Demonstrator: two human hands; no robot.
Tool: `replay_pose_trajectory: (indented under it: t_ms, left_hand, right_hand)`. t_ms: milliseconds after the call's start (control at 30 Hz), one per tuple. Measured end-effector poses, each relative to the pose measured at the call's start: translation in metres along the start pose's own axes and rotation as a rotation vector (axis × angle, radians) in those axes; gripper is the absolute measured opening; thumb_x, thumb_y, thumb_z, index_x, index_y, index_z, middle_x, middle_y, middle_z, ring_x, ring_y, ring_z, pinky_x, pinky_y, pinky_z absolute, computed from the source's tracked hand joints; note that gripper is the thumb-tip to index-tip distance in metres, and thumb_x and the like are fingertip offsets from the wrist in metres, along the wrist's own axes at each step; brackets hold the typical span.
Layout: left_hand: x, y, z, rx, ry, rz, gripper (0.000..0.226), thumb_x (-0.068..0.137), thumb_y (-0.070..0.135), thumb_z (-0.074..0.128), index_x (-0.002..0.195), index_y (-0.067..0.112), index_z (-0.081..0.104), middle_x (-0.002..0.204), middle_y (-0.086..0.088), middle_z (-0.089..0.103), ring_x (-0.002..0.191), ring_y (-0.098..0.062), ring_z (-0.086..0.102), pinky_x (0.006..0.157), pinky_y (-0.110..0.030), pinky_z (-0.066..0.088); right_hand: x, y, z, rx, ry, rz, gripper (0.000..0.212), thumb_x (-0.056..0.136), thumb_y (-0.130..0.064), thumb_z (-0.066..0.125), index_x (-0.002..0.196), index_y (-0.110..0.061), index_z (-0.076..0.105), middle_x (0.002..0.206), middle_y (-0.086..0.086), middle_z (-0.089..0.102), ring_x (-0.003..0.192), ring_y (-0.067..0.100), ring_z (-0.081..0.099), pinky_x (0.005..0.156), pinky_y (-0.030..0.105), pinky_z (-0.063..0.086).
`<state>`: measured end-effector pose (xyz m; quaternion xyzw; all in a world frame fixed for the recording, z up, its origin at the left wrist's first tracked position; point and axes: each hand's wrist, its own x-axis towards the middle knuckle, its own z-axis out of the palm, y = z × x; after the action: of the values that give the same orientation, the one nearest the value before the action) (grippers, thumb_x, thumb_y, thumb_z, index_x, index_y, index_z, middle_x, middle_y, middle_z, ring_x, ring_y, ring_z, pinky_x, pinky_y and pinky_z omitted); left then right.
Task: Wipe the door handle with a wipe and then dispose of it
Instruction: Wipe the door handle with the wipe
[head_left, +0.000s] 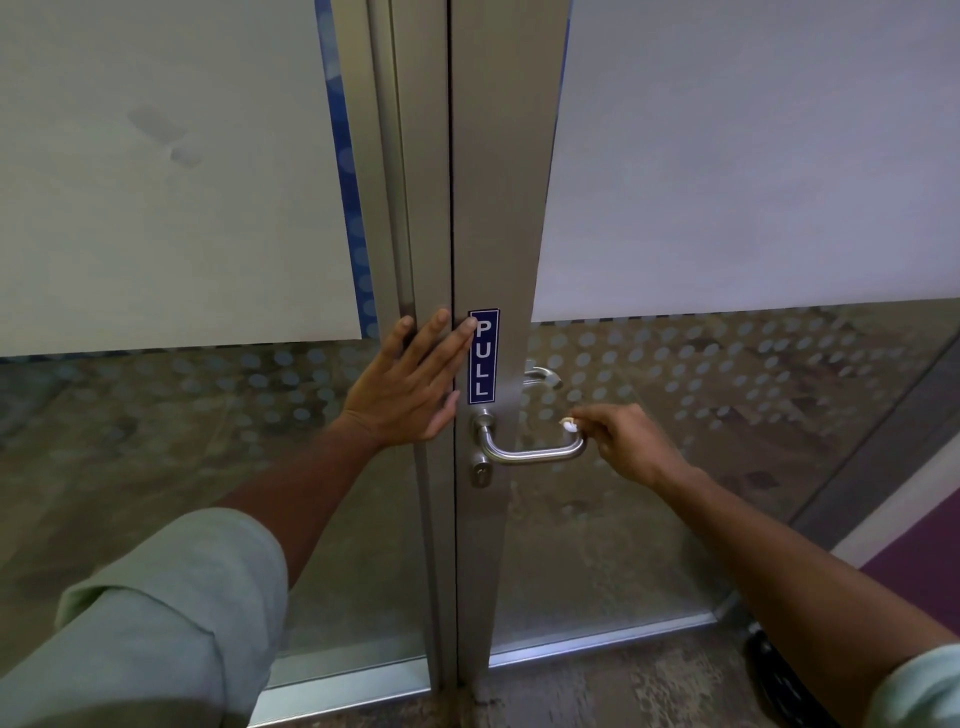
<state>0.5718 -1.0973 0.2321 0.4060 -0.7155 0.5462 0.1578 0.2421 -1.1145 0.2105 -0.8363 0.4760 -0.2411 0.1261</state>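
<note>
A brushed-steel lever door handle (530, 453) sticks out from the metal door frame (498, 208), with a keyhole cylinder (480, 472) below its base. My right hand (626, 441) pinches a small crumpled white wipe (569, 425) against the handle's free right end. Just left of the handle, my left hand (410, 379) lies flat with fingers spread on the neighbouring frame post, fingertips touching a blue PULL sign (483, 356).
Frosted and dotted glass panels (727, 182) fill the doors on both sides. A second handle (543, 375) shows through the glass behind. Patterned floor (623, 680) lies below, with a dark shoe (774, 670) at the lower right.
</note>
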Motion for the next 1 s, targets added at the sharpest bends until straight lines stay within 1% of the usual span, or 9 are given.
replay_pose_trajectory:
  t_ms: [133, 300, 467, 533, 633, 700, 767, 867, 1000]
  left_hand:
    - [0.0, 0.0, -0.001, -0.01, 0.005, -0.001, 0.08, 0.099, 0.049, 0.035, 0.161, 0.002, 0.02, 0.168, -0.016, 0.024, 0.154, -0.038, 0.018, 0.127, -0.054, -0.006]
    - [0.0, 0.0, 0.0, -0.009, 0.003, -0.004, 0.081, 0.099, 0.05, 0.035, 0.162, 0.001, 0.018, 0.168, -0.016, 0.022, 0.156, -0.038, 0.013, 0.127, -0.054, -0.007]
    - [-0.001, 0.0, 0.0, 0.0, -0.015, -0.004, 0.079, 0.098, 0.049, 0.036, 0.161, 0.002, 0.024, 0.168, -0.016, 0.023, 0.155, -0.038, 0.014, 0.127, -0.054, -0.007]
    - [0.0, 0.0, -0.001, -0.002, -0.013, -0.003, 0.079, 0.098, 0.049, 0.036, 0.16, 0.002, 0.025, 0.169, -0.016, 0.022, 0.155, -0.038, 0.014, 0.127, -0.054, -0.006]
    - [0.0, 0.001, -0.001, -0.023, -0.002, -0.012, 0.078, 0.098, 0.047, 0.038, 0.161, 0.002, 0.025, 0.169, -0.016, 0.021, 0.155, -0.038, 0.015, 0.127, -0.054, -0.005]
    - [0.001, 0.001, -0.001, -0.029, 0.003, -0.009, 0.078, 0.098, 0.046, 0.037, 0.161, 0.002, 0.024, 0.168, -0.015, 0.023, 0.155, -0.038, 0.016, 0.127, -0.054, -0.004]
    - [0.001, 0.001, -0.001, -0.027, 0.011, -0.004, 0.078, 0.098, 0.046, 0.036, 0.161, 0.002, 0.023, 0.168, -0.016, 0.025, 0.154, -0.038, 0.018, 0.126, -0.054, -0.004]
    - [0.0, 0.001, 0.0, -0.03, 0.023, -0.002, 0.079, 0.099, 0.047, 0.035, 0.162, 0.002, 0.018, 0.167, -0.015, 0.027, 0.154, -0.038, 0.02, 0.126, -0.054, -0.003]
    - [0.0, 0.001, 0.001, -0.031, 0.029, -0.002, 0.08, 0.099, 0.047, 0.036, 0.162, 0.002, 0.017, 0.167, -0.015, 0.027, 0.153, -0.038, 0.021, 0.126, -0.054, -0.002]
  right_hand:
    - [-0.006, -0.002, 0.003, 0.287, 0.038, 0.142, 0.022, 0.098, -0.014, 0.058, 0.113, -0.01, 0.074, 0.101, -0.002, 0.076, 0.09, 0.006, 0.071, 0.079, 0.011, 0.051]
    - [-0.013, 0.001, 0.02, 1.12, 0.077, 0.579, 0.023, 0.099, 0.0, 0.049, 0.112, 0.009, 0.066, 0.104, 0.017, 0.072, 0.088, 0.021, 0.071, 0.069, 0.021, 0.06]
    - [-0.042, -0.013, 0.072, 1.459, -0.082, 0.833, 0.024, 0.096, 0.013, 0.042, 0.095, 0.008, 0.065, 0.085, 0.018, 0.076, 0.07, 0.021, 0.076, 0.057, 0.026, 0.059]
    - [-0.044, -0.028, 0.092, 1.525, -0.1, 0.865, 0.024, 0.096, 0.012, 0.043, 0.098, 0.008, 0.066, 0.089, 0.019, 0.076, 0.074, 0.023, 0.076, 0.058, 0.029, 0.06]
    - [-0.032, -0.054, 0.115, 1.599, -0.091, 0.875, 0.021, 0.095, 0.011, 0.046, 0.106, 0.008, 0.063, 0.109, 0.024, 0.069, 0.089, 0.028, 0.072, 0.077, 0.04, 0.06]
    - [-0.021, -0.072, 0.123, 1.717, -0.06, 0.885, 0.024, 0.094, 0.013, 0.046, 0.115, 0.011, 0.059, 0.118, 0.027, 0.065, 0.096, 0.029, 0.069, 0.082, 0.041, 0.059]
    - [-0.009, -0.086, 0.127, 1.803, -0.017, 0.901, 0.024, 0.093, 0.015, 0.047, 0.112, 0.01, 0.061, 0.114, 0.024, 0.068, 0.094, 0.028, 0.07, 0.079, 0.035, 0.061]
    - [0.002, -0.099, 0.126, 1.943, 0.032, 0.906, 0.024, 0.096, 0.013, 0.045, 0.098, 0.008, 0.068, 0.1, 0.02, 0.074, 0.095, 0.029, 0.071, 0.08, 0.034, 0.059]
    - [0.001, -0.105, 0.124, 2.064, 0.06, 0.888, 0.025, 0.096, 0.013, 0.043, 0.102, 0.01, 0.067, 0.097, 0.021, 0.075, 0.088, 0.029, 0.075, 0.079, 0.034, 0.059]
